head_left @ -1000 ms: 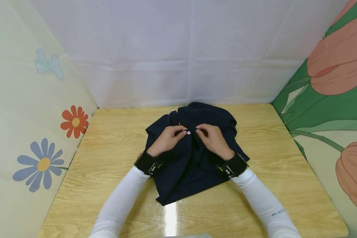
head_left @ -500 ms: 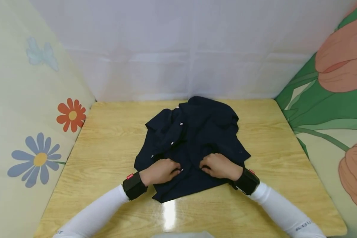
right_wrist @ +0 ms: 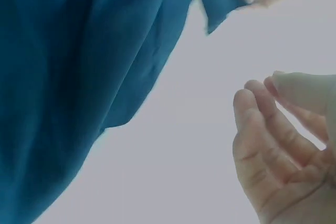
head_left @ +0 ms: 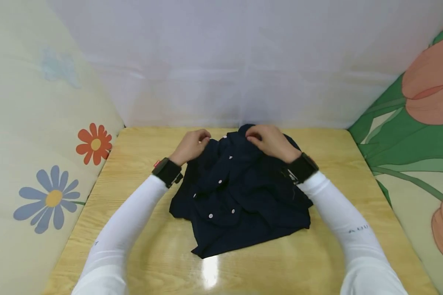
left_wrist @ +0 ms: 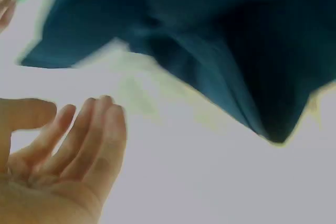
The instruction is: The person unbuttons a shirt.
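Observation:
A dark navy shirt (head_left: 240, 184) with several white buttons (head_left: 220, 181) lies rumpled on the wooden table. Over its far left part, in the head view, hovers my left hand (head_left: 192, 145). The left wrist view shows that hand (left_wrist: 79, 156) with loosely bent fingers and nothing between them, apart from the cloth (left_wrist: 210, 40). My right hand (head_left: 271, 141) is above the shirt's far right part. In the right wrist view its fingers (right_wrist: 252, 150) bend gently, thumb near them, holding nothing; the fabric (right_wrist: 105, 66) is to their left.
The wooden table (head_left: 147, 254) extends around the shirt. A white sheet (head_left: 192, 61) hangs behind it. Flower-printed panels stand at the left (head_left: 7, 143) and right (head_left: 395, 172).
Both hands first moved from the shirt's middle toward its near edge, then lifted away to its far side. More white buttons now show along the shirt front.

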`<state>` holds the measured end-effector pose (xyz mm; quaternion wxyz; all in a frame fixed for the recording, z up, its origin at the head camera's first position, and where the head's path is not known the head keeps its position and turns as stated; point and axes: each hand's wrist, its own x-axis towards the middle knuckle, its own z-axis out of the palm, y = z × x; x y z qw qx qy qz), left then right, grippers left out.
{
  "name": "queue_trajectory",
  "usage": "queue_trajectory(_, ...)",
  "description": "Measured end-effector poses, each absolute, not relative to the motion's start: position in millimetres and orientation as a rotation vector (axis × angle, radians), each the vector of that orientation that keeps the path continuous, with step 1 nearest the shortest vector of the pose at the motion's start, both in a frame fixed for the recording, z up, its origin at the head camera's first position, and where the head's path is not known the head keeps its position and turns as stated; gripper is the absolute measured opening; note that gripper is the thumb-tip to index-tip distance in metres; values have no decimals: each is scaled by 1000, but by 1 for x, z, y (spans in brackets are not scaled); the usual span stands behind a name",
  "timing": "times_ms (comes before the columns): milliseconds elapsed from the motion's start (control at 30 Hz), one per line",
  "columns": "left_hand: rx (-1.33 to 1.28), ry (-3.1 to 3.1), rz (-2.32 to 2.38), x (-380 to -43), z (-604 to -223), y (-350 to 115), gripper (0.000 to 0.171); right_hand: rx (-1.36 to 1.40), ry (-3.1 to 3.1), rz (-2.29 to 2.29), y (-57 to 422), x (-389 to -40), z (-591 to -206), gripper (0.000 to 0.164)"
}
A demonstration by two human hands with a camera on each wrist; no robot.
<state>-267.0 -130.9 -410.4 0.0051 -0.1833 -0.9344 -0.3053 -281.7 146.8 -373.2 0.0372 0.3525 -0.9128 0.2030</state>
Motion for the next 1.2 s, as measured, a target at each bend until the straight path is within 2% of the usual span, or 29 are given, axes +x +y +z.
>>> queue_trajectory(133,-617,-3187,-721,-310,-445,-115,33,1158,-2973,396,121,-335,-397,21)
queue_trajectory(233,-701,-3304,-587,-325,-467,-103,36,1233,-3052,209,109,-357,-425,25)
queue_trajectory(433,-664,-3446,-491,-333,-494,-91,34,1350,-3139,44,101,-371,-471,43)
queue_trajectory(600,-687,-3399,-507,-336,-496,-89,21,1280,-3224,-14,105,-377,-479,60)
queue_trajectory(700,-725,-3385,-498,-339,-491,-91,15,1236,-3191,21,110,-379,-475,51)
queue_trajectory(833,-747,-3388,-396,-337,-477,-95,12,1202,-3077,210,122,-380,-460,29)
queue_trajectory(1000,-814,-3330,-424,-330,-462,-109,6,1150,-2914,414,139,-375,-434,22)
queue_trajectory(1200,-900,-3326,-826,-318,-449,-126,34,1077,-2844,521,158,-364,-410,19)
